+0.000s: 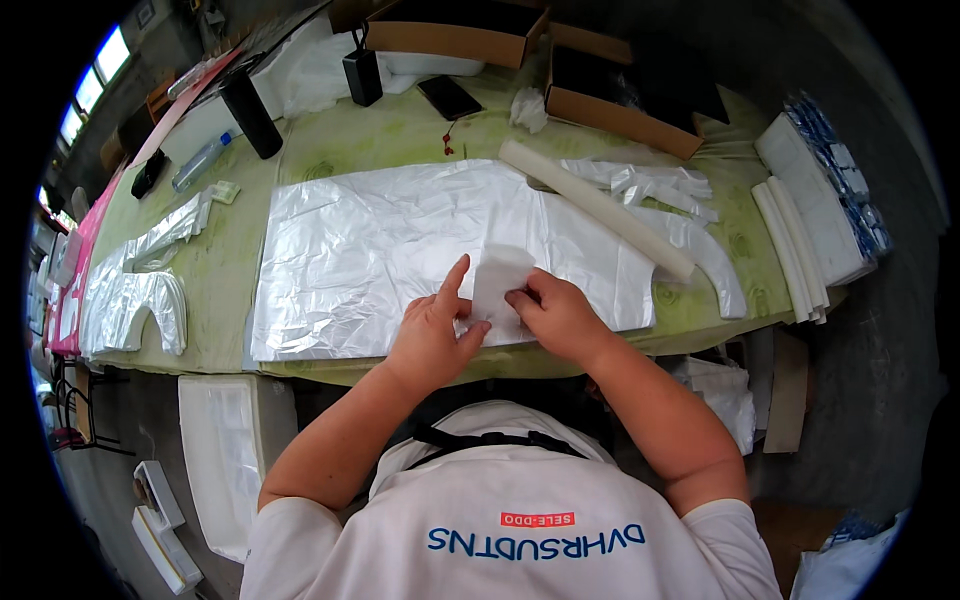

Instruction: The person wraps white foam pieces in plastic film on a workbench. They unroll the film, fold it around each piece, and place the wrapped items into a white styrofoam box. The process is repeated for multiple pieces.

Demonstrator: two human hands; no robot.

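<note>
Sheet (500,275): thin and whitish, held above the near edge of the plastic stack (370,250) on the green tabletop (350,140).
Right hand (560,315): pinched the sheet's right edge between thumb and forefinger, above the stack's near side.
Left hand (425,340): fingers spread, thumb beside the sheet's lower left; whether it touched could not be told.
Tube (600,212): lay slantwise on the stack's right part, apart from both hands.
Handling: probably called for a light pinch, with the left fingers steadying the loose side against creases.
</note>
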